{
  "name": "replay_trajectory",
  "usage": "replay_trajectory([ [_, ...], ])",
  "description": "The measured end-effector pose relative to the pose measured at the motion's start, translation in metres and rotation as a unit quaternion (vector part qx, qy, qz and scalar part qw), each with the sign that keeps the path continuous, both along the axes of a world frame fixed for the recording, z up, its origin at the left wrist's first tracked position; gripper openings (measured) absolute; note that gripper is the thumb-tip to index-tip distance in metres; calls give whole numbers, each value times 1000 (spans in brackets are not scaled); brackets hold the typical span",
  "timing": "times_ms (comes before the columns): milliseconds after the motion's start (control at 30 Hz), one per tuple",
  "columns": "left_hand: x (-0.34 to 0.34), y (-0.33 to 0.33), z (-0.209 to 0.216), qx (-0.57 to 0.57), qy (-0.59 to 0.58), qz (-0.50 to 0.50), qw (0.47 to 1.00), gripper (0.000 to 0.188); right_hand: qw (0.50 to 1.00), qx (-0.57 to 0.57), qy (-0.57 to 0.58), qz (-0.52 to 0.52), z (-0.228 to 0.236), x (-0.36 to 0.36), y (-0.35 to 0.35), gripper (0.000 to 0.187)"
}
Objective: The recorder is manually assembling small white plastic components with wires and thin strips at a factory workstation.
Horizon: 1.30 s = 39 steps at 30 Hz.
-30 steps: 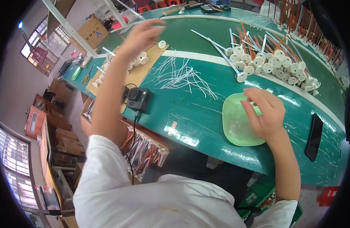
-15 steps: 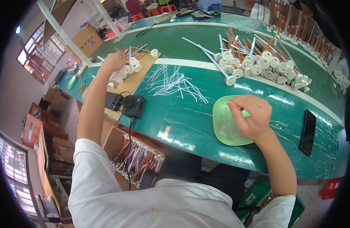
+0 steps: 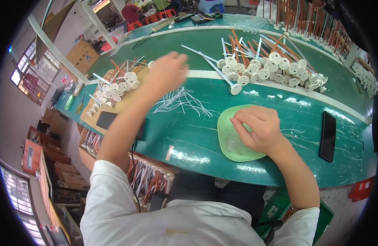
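Observation:
My left hand [image 3: 169, 73] is in the air above the table, between the left heap of white discs on sticks [image 3: 115, 88] and the larger right heap [image 3: 275, 67]. Motion blurs its fingers, and whether it holds anything does not show. My right hand [image 3: 261, 128] is closed in a pinch over a pale green dish [image 3: 228, 141] that has a clear, hazy layer in it. What sits between thumb and fingertip is too small to make out. Just below my left hand lies a loose bunch of thin white strips [image 3: 183, 100].
A black phone [image 3: 327, 137] lies at the right. Partly behind my left forearm is a dark device [image 3: 107, 119] with a cable. Under the table edge stands a box of brown and white sticks [image 3: 150, 178]. More upright sticks [image 3: 297, 20] fill a rack at the far right.
My left hand has moved right, away from the left heap and toward the table's middle. My right hand remains pinched over the dish. The whole view has shifted slightly.

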<state>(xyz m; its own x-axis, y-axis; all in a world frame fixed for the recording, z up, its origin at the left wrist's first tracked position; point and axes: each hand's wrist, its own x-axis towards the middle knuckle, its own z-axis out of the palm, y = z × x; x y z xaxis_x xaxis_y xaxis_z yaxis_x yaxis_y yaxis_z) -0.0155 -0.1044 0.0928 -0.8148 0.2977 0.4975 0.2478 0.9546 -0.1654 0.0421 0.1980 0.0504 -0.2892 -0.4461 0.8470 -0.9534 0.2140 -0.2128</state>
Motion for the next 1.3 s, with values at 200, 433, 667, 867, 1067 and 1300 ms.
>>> replay_trajectory([
  [200,-22,73,-11,13,-153,120,981,43,1000,9,2,-3,-1,-4,-4,11],
  [433,91,114,18,34,-87,-277,956,11,997,12,66,-36,7,1,2,13],
  [667,141,113,48,8,-54,-312,948,22,992,-71,96,-43,0,-8,4,13],
  [867,47,65,-8,25,-99,-79,992,44,994,-52,14,-96,2,-8,1,9],
  [1067,6,104,-43,137,-159,-104,972,45,992,-38,28,-115,-9,-10,1,9],
  [1300,18,111,-41,323,-130,-212,913,29,979,-44,-56,-190,-10,-22,4,20],
])
